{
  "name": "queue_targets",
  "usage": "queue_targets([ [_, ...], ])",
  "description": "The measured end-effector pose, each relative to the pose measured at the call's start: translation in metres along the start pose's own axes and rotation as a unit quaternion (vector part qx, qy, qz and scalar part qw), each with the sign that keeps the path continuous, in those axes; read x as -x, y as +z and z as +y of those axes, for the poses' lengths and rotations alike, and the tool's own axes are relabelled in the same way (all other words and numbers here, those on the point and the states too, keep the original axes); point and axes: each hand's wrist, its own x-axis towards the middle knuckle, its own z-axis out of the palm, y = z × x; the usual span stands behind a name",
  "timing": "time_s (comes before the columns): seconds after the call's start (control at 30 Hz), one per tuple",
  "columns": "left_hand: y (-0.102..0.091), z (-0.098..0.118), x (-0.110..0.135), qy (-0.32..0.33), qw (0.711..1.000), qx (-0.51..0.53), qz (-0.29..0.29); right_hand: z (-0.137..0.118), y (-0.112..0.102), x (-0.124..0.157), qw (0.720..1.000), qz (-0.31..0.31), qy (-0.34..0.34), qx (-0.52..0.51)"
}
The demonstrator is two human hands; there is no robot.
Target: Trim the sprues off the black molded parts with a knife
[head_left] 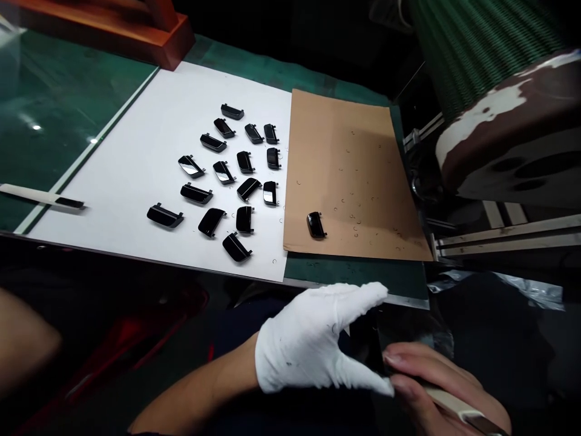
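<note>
My left hand (313, 339), in a white glove, is below the table's front edge. Its thumb and fingers reach around a dark, glossy part (365, 339) that barely stands out from the dark background; it looks like one of the black plastic pieces. Close by on the right, my bare right hand (449, 387) is closed around a slim cream-handled tool (447, 401), probably a trimming knife. Its working tip is hidden near the left thumb. One black plastic piece (316, 224) with small tabs lies on the brown cardboard (336, 145).
Several similar black pieces (196, 193) are spread over the white sheet (122, 181). Another cream-handled tool (40, 195) with a dark end lies at left. A wooden stand (167, 45) is at the back; a green ribbed cylinder (490, 48) rises at right. Small curled shavings dot the cardboard.
</note>
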Motion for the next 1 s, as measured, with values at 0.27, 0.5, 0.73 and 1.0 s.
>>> queue_targets([
  [0.27, -0.006, -0.012, 0.006, 0.054, 0.997, -0.05, 0.007, 0.015, 0.003, -0.01, 0.988, -0.067, -0.142, 0.006],
  [0.5, -0.008, -0.011, 0.006, 0.047, 0.998, -0.049, 0.006, 0.01, 0.008, -0.013, 0.986, -0.066, -0.151, -0.004],
  [0.73, -0.006, -0.013, 0.005, 0.01, 0.998, -0.051, 0.026, 0.015, 0.01, -0.011, 0.985, -0.028, -0.167, 0.015],
  [1.0, -0.011, -0.021, 0.008, -0.056, 0.995, -0.079, -0.01, 0.028, 0.023, -0.009, 0.981, 0.141, -0.122, 0.044],
])
